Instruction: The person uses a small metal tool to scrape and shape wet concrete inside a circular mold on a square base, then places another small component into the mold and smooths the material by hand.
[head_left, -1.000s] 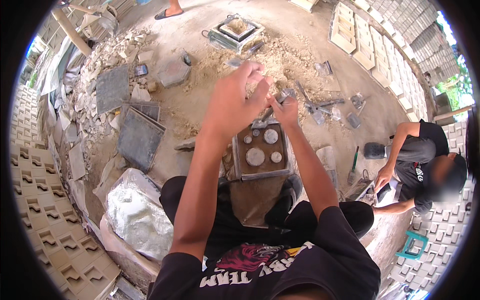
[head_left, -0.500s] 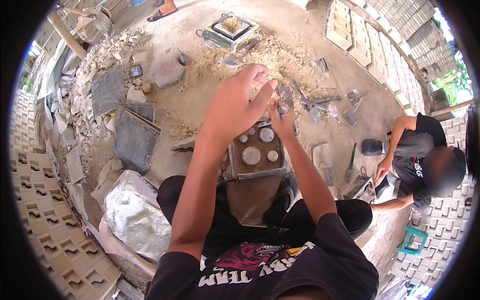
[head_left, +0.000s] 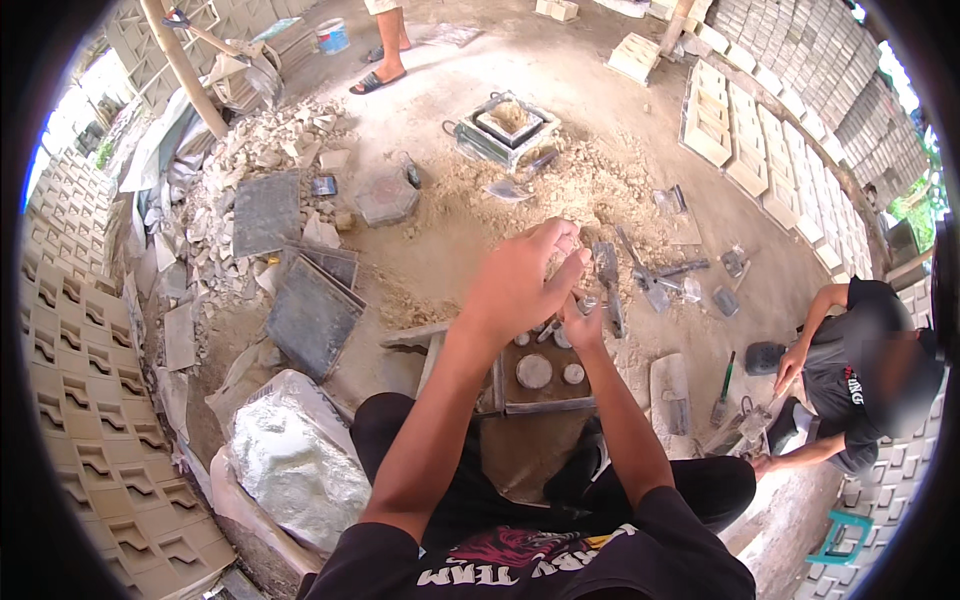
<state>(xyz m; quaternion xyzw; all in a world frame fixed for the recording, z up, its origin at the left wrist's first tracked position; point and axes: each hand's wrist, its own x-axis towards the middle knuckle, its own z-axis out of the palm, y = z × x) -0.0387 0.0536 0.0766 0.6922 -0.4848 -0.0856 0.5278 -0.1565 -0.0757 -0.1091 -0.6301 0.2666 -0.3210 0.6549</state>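
Observation:
Both hands are raised close together over the far side of a square metal mould frame [head_left: 548, 406]. Inside the frame stand round grey discs, among them a large disc [head_left: 534, 371] and a smaller disc [head_left: 573, 374]; my hands hide the far ones. My left hand [head_left: 525, 283] is curled, its thumb and fingertips nearly meeting; what lies between them cannot be made out. Just below and right of it, my right hand [head_left: 582, 325] is closed, with a small shiny bit showing at its fingers that is too small to name.
Beyond my hands lie a trowel [head_left: 514, 188], a dark flat tool [head_left: 607, 275] and a square mould [head_left: 505, 125] amid sandy crumbs. A sack of white powder [head_left: 295, 450] is at my left. A co-worker [head_left: 850, 370] sits at right; another person's legs [head_left: 388, 50] stand at the back.
The view has tilted upward, so more of the far floor and the standing person's legs show. My hands stay together above the mould frame.

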